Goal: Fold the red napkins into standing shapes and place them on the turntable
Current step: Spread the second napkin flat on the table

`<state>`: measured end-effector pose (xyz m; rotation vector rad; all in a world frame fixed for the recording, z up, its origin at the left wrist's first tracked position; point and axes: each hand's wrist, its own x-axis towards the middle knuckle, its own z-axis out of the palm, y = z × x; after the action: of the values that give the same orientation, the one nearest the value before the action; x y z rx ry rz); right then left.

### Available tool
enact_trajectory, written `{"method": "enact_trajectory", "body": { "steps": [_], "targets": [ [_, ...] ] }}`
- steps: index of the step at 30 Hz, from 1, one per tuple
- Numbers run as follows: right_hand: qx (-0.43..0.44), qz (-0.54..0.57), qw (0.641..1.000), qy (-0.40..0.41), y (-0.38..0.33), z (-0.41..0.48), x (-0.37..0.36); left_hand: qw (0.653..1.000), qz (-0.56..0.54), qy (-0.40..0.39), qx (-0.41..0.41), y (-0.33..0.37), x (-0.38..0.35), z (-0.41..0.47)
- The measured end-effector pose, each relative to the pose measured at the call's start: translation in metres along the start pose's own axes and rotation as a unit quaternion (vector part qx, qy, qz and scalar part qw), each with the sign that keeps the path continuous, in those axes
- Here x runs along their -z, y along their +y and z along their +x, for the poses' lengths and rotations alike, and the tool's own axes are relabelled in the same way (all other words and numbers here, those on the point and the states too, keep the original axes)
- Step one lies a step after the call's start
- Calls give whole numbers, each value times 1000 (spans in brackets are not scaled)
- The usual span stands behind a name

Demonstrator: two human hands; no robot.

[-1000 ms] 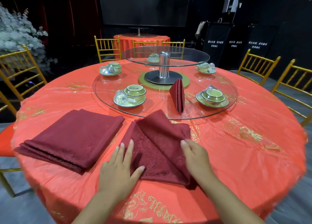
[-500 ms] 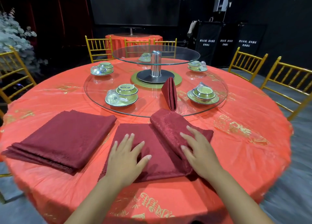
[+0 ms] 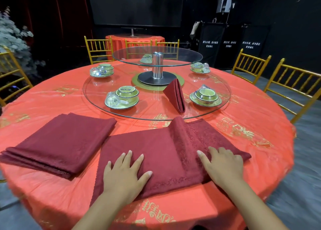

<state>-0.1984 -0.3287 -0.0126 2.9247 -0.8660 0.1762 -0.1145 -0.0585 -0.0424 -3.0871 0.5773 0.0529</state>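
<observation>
The round tabletop [image 3: 260, 160], covered in an orange-red cloth with gold print, is taken up mostly by the lower glass turntable [image 3: 152, 112], above which a smaller glass tier [image 3: 132, 56] is carried on a metal post.

At the near left a stack of folded red napkins [image 3: 60, 141] is laid, untouched. Just beside it, at the near edge, one red napkin [image 3: 156, 148] is spread out, with a raised ridge of cloth running across it towards the turntable. It is pressed down by both hands: the left hand [image 3: 125, 176] is laid flat on the near left part and the right hand [image 3: 224, 167] on the part to the right of the ridge. The fingers of both are straight and spread, and nothing is gripped.

Only one folded napkin [image 3: 175, 96] is seen standing on the turntable, near its front edge. The task is therefore judged to be at an early stage – one shape is placed, a second is barely begun, and the stack is left to be worked through.

Five place settings are counted on the turntable. In each, a green bowl [image 3: 126, 93] is set on a saucer, and a clear glass [image 3: 112, 100] is laid beside the near left one. Whether anything is held in the bowls cannot be told.
</observation>
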Motion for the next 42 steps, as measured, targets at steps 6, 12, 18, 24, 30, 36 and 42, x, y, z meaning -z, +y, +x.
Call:
{"method": "enact_trajectory", "body": {
  "steps": [6, 12, 18, 24, 30, 36, 42],
  "targets": [
    [67, 105, 992, -23, -6, 15, 0, 990, 13, 140, 16, 10, 30, -1],
    [179, 131, 968, -115, -31, 24, -7, 993, -54, -61, -88, 9, 22, 26],
    [116, 66, 988, -72, -30, 27, -16, 993, -13, 48, -102, 1, 26, 15],
    [185, 133, 973, -32, -51, 43, -5, 982, -161, 79, -52, 1, 44, 67],
    [275, 220, 934, -65, -81, 61, -5, 987, -162, 17, -2, 1, 41, 126],
    [269, 242, 931, -38, -98, 80, -6, 983, -181, -16, -13, 4, 38, 140],
    [293, 235, 926, -22, -107, 93, -14, 947, -302, 3, -108, -1, 38, 135]
  ]
}}
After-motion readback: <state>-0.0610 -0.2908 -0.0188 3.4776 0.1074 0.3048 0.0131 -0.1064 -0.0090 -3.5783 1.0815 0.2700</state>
